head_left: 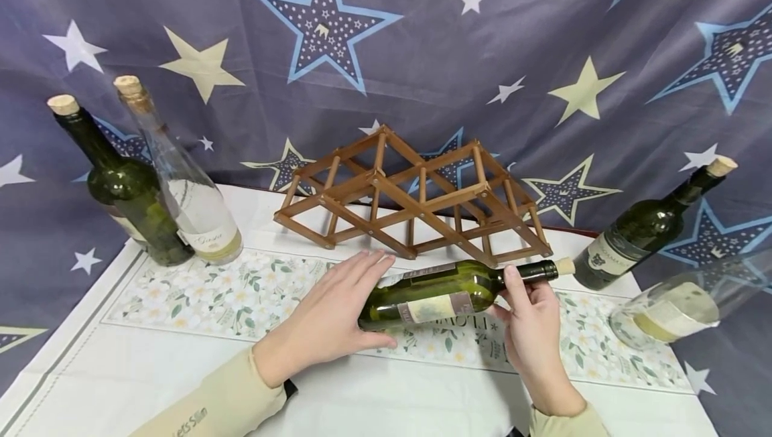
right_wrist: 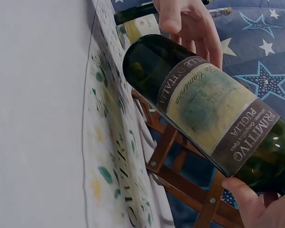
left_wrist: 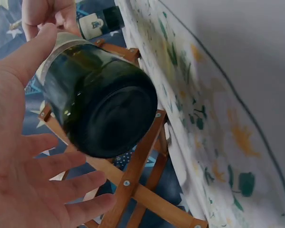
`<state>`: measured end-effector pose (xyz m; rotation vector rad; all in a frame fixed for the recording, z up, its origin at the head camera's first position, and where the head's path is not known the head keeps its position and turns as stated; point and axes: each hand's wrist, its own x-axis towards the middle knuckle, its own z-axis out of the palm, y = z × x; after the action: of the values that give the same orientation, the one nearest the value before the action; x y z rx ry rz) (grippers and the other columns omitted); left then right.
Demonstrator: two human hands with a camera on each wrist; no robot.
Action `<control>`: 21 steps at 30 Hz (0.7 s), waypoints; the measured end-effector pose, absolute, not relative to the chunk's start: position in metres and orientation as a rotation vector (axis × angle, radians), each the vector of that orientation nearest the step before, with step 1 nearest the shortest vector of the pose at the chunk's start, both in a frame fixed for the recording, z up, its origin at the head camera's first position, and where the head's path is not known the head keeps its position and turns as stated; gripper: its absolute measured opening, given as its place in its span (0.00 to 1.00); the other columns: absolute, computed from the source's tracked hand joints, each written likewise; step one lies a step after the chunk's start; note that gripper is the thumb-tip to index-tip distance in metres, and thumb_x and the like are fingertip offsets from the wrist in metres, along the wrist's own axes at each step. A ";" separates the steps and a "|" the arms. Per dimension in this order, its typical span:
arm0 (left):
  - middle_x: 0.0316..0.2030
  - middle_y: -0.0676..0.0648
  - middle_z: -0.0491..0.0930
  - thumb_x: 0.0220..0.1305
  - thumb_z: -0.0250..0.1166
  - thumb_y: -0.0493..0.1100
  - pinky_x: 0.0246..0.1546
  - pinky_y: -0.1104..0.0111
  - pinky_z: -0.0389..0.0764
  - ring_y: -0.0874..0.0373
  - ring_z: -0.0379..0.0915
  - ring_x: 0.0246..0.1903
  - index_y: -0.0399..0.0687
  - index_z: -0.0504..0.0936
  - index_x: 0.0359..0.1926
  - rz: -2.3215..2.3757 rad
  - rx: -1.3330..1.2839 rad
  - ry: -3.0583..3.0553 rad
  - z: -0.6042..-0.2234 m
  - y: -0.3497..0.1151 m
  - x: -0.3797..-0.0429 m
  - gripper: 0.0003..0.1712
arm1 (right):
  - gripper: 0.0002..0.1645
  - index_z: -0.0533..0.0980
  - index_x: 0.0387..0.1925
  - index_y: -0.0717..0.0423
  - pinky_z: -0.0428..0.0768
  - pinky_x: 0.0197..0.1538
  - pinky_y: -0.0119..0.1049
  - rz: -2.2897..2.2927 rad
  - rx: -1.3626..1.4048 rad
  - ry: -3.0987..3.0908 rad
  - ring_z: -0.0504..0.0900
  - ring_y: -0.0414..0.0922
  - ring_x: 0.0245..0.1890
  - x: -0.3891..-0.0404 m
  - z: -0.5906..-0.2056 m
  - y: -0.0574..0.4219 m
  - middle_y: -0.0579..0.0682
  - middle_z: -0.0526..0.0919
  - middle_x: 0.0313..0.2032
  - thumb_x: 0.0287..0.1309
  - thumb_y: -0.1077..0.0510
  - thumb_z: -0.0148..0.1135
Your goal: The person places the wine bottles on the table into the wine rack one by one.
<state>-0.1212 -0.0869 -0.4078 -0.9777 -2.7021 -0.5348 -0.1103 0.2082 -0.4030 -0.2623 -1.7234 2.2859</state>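
Note:
A green wine bottle (head_left: 434,296) with a cork lies almost level in front of the wooden rack, its base toward the left. My right hand (head_left: 531,330) grips it by the neck, thumb on top. Beside the base is my left hand (head_left: 332,313), its fingers spread and fairly straight. From the left wrist, the dark round base (left_wrist: 116,118) faces the camera, with the left palm and fingers (left_wrist: 61,171) alongside. The cream and brown label (right_wrist: 213,111) shows up close in the right wrist view.
Behind the bottle stands the folding wooden wine rack (head_left: 416,202). A green bottle (head_left: 129,202) and a clear bottle (head_left: 202,209) stand at left. Another green bottle (head_left: 633,242) and a clear one (head_left: 675,313) are at right. A floral runner (head_left: 229,296) crosses the white table.

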 end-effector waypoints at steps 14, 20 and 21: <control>0.71 0.49 0.63 0.48 0.53 0.85 0.63 0.57 0.67 0.54 0.63 0.66 0.52 0.52 0.79 -0.570 -1.000 -2.744 -0.415 -0.086 -0.121 0.66 | 0.27 0.65 0.54 0.66 0.84 0.35 0.36 2.404 -0.271 -1.703 0.85 0.43 0.38 -0.104 -0.406 0.197 0.54 0.80 0.44 0.69 0.48 0.58; 0.63 0.50 0.72 0.50 0.60 0.81 0.58 0.54 0.72 0.51 0.70 0.61 0.54 0.56 0.78 -0.551 -0.976 -2.777 -0.416 -0.087 -0.121 0.62 | 0.26 0.65 0.54 0.65 0.84 0.37 0.38 2.427 -0.262 -1.702 0.85 0.43 0.39 -0.102 -0.408 0.193 0.54 0.79 0.44 0.70 0.48 0.57; 0.62 0.49 0.73 0.51 0.63 0.79 0.58 0.54 0.72 0.50 0.70 0.61 0.54 0.57 0.77 -0.546 -0.973 -2.777 -0.416 -0.087 -0.122 0.60 | 0.26 0.64 0.54 0.65 0.84 0.38 0.39 2.433 -0.249 -1.704 0.85 0.43 0.40 -0.102 -0.408 0.193 0.54 0.79 0.44 0.71 0.48 0.56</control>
<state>-0.1215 -0.0870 -0.4162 -0.9734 -2.7771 -0.5465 -0.1023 0.1928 -0.4078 -0.2489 -1.7042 2.4332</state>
